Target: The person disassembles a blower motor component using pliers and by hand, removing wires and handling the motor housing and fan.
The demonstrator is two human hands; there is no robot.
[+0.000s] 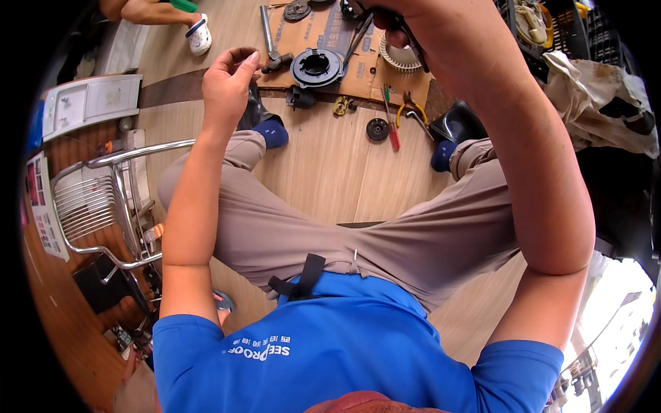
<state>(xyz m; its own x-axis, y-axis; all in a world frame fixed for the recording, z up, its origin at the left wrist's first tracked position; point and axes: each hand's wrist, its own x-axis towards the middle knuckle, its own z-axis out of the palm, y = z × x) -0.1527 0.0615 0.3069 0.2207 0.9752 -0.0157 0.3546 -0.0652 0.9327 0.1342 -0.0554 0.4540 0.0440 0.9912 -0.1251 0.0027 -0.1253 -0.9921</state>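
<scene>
My left hand is raised on the left, thumb and fingertips pressed together; whatever lies between them, if anything, is hidden. Just right of its fingertips is a hammer, lying on the cardboard. At the top edge my right hand is closed round a black-handled tool; its kind cannot be made out, as the picture's edge cuts it off. Between my hands a round dark housing with a hole in its middle lies on the cardboard. A white toothed ring is partly hidden under my right hand.
Near my feet lie a black motor-like part, a small brass-coloured part, a black disc, screwdrivers and yellow-handled pliers. A metal-framed chair stands left. Dark crates stand right. Another person's foot in a white clog shows upper left.
</scene>
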